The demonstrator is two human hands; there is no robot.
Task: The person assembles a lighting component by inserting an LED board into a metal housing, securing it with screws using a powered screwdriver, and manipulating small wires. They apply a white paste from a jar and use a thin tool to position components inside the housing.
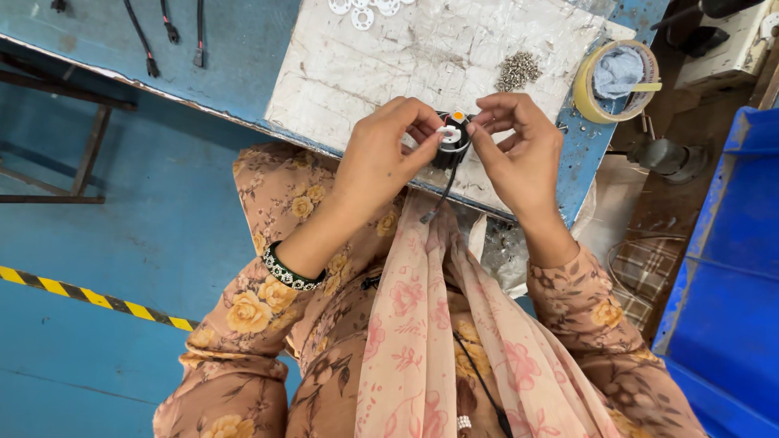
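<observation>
Between our two hands we hold a small black round part (451, 146) with a white insert and an orange dot on top, raised just above the near edge of the counter (243, 65). A thin black wire (442, 195) hangs from its underside, so the part's long axis runs roughly up and down, top face toward us. Our left hand (381, 158) comes in from the left, fingers curled, thumb and fingertips pinched on the part's upper rim. Our right hand (519, 150) closes in from the right, thumb and forefinger pressed to the opposite side; both hands touch the part and neither is clearly nearer.

The part sits over a worn white board (389, 65) lying on the blue counter. Farther out on the board lie a heap of small metal screws (518, 70) and some white plastic rings (363, 12). A roll of tape (617, 81) sits at the right edge, black cables (170, 32) at the far left.
</observation>
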